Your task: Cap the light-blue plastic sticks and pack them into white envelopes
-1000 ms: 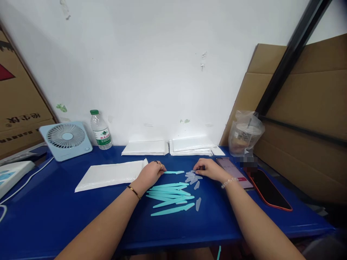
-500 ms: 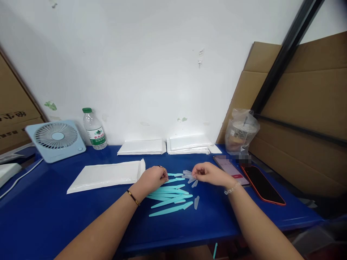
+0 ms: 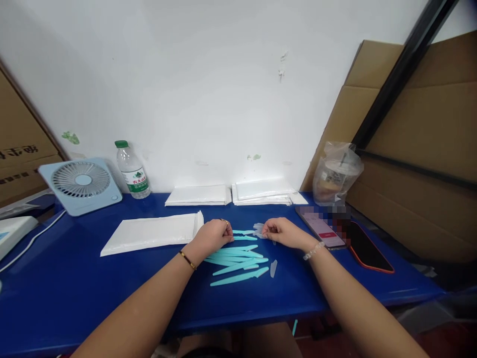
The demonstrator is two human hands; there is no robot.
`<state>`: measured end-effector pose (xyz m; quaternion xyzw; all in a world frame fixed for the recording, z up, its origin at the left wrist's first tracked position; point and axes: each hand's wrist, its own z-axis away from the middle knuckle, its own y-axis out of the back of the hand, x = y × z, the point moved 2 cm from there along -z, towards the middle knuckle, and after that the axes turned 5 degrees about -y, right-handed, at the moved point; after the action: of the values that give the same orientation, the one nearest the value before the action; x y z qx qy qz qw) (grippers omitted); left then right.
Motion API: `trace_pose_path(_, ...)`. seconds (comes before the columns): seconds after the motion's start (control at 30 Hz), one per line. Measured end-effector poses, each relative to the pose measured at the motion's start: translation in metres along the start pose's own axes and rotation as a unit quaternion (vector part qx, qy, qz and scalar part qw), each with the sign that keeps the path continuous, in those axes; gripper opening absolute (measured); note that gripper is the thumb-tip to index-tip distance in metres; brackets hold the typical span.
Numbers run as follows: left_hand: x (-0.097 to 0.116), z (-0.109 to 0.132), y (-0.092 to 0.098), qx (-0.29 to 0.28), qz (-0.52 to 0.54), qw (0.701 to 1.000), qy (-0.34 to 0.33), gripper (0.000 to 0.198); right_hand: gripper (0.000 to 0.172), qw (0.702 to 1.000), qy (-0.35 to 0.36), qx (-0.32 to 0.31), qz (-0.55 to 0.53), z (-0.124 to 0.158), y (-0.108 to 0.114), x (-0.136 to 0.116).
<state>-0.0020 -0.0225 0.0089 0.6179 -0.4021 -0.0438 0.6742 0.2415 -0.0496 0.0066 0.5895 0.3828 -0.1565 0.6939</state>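
Note:
My left hand is closed in a pinch at the handle end of a turquoise eyebrow razor, whose blade end points right. Another razor lies just behind it. Several more turquoise eyebrow razors lie in a loose, overlapping row in front, blade ends to the right. My right hand is pinched at a small pile of clear plastic blade covers, its fingertips closed on one of them. A single blade cover lies apart, right of the nearest razor.
A white padded mailer lies left of my hands on the blue table. Stacked mailers stand by the wall. A fan and water bottle are left; phones and a bagged cup are right.
The view has tilted slightly, so things sit a little higher and further right. Both hands stay over the razors and covers, with the right fingertips slightly nearer the left hand.

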Motion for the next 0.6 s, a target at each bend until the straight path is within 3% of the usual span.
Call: trace_pose_path(0.6, -0.0031, -0.0042, -0.0022, 0.002, -0.017, 1.0, -0.009, 0.011, 0.014, 0.997, 0.033, 0.027, 0.061, -0.0006, -0.0024, -0.0084)
